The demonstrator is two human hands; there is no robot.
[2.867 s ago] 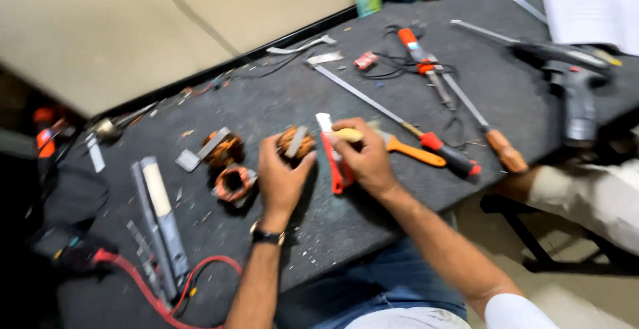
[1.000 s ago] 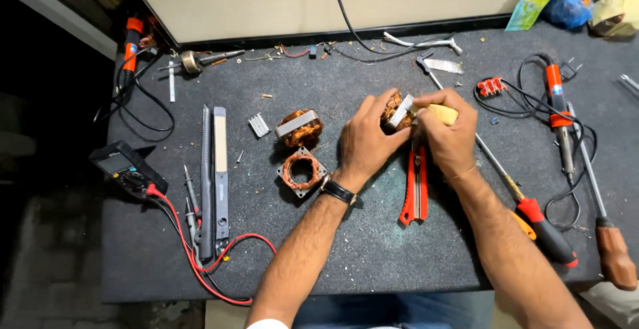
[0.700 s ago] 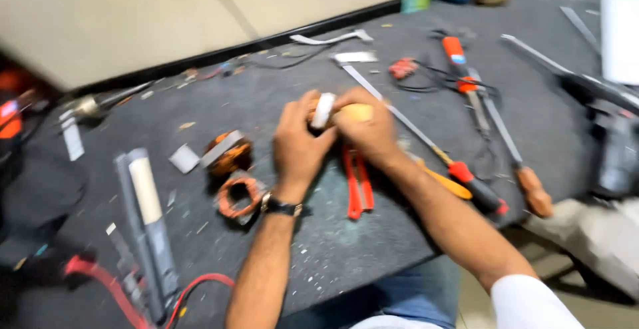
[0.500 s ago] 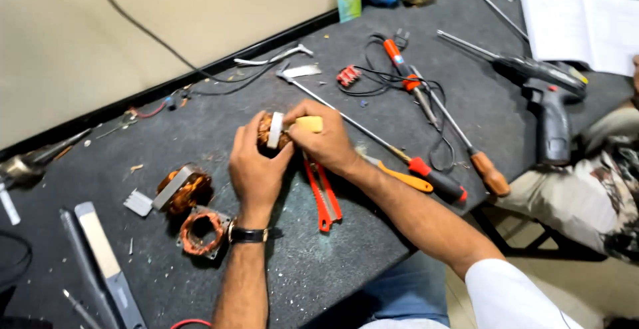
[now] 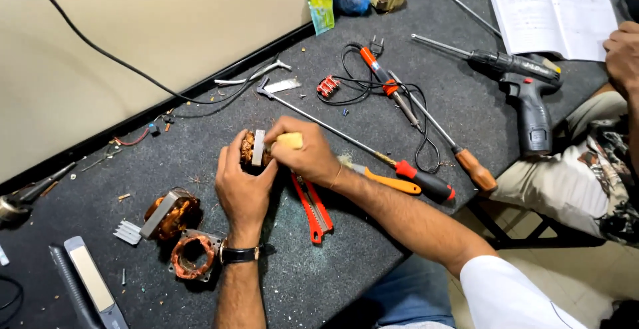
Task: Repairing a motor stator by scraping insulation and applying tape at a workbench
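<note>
Copper windings show between our hands in the head view: our left hand [image 5: 241, 184] closes around a small motor stator [image 5: 253, 149], held just above the dark worktop [image 5: 346, 236]. Our right hand [image 5: 301, 156] pinches a yellowish pad [image 5: 290, 140] against the stator's side. A red utility knife [image 5: 311, 207] lies just beneath our right wrist. Two more wound stators [image 5: 178, 232] sit near our left forearm, beside a wristwatch [image 5: 239, 254]. Long screwdrivers [image 5: 426, 184] stretch off to the right, a cordless drill [image 5: 526, 96] lies further out, and an open notebook [image 5: 552, 16] rests at the far corner, near another person's hand [image 5: 624, 52].
</note>
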